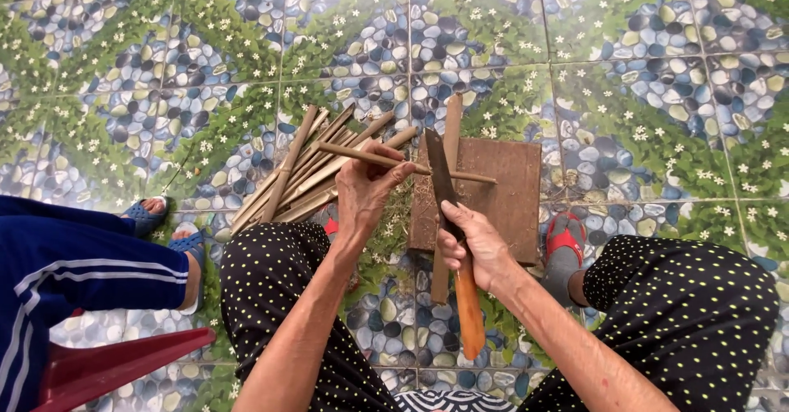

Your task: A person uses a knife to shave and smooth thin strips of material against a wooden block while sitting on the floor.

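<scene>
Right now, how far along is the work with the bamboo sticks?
Already done, it seems: a pile of split sticks lies on the tiled floor to the left. In hand: the left hand holds one thin stick over the wooden board, and the right hand grips a knife against it. Left: a wider strip lies under the knife, seemingly uncut.

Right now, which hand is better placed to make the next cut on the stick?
Probably the right hand: it grips the knife, blade beside the stick. The left hand only holds the stick.
</scene>
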